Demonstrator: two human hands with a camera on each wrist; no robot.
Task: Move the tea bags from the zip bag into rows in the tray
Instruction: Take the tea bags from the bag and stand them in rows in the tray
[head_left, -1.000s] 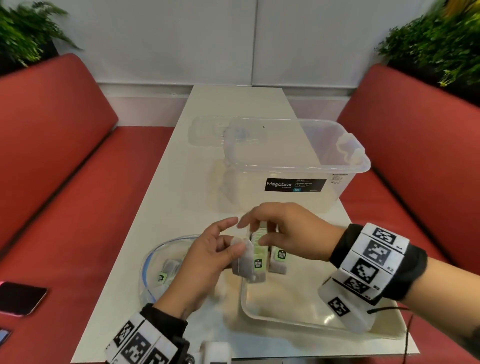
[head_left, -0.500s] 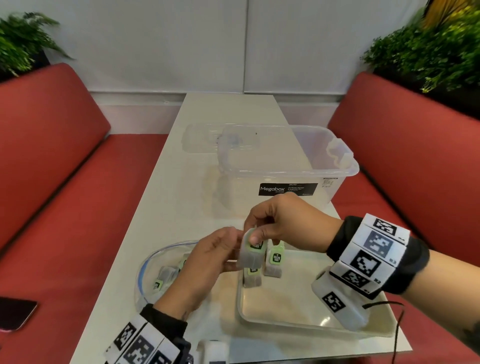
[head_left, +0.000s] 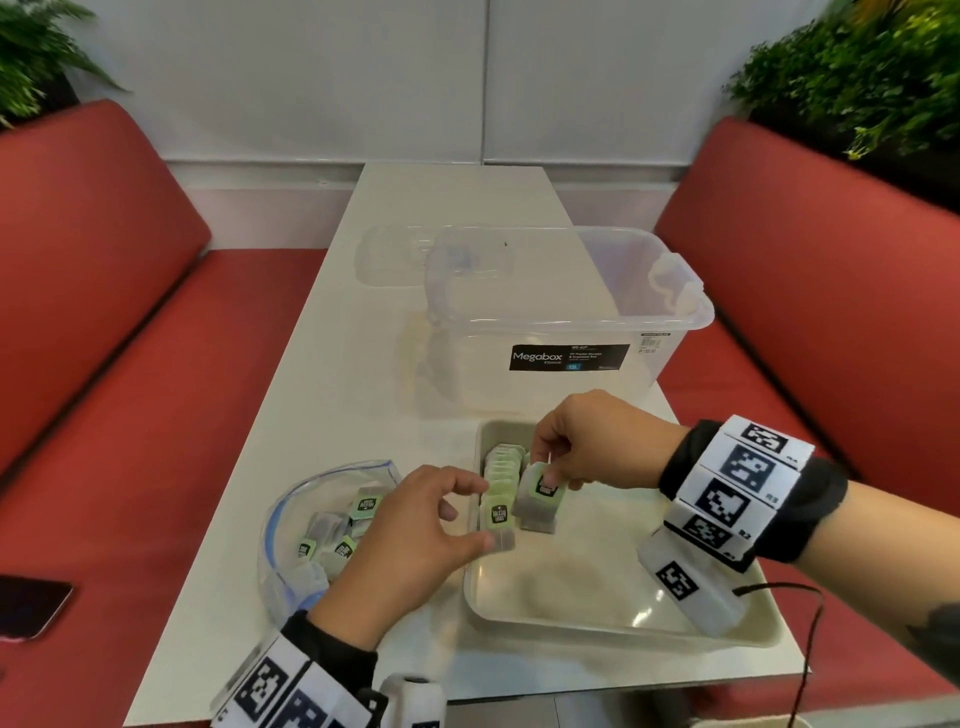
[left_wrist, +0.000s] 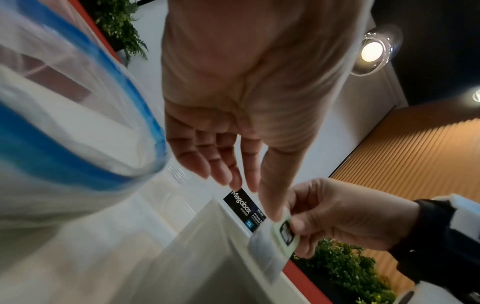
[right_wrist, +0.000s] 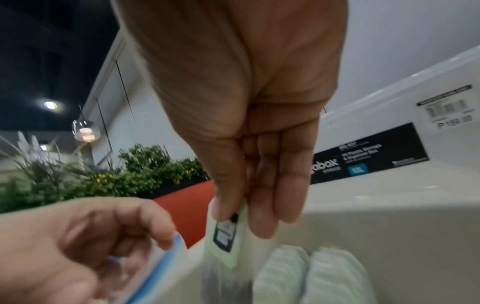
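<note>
A beige tray lies at the near right of the white table. Rows of green-tagged tea bags stand at its far left end, also seen blurred in the right wrist view. My right hand pinches one tea bag by its tag, just right of the rows. My left hand hovers between the tray and the zip bag, fingers relaxed, holding nothing. The open zip bag with a blue rim holds several tea bags.
A clear Megabox storage box stands just behind the tray, with its lid further back. Red benches flank the table. A dark phone lies on the left bench. A black cable hangs by the tray's near right corner.
My left hand handed the tea bag over to my right hand and let go. The right hand brought it down into the tray beside the rows.
</note>
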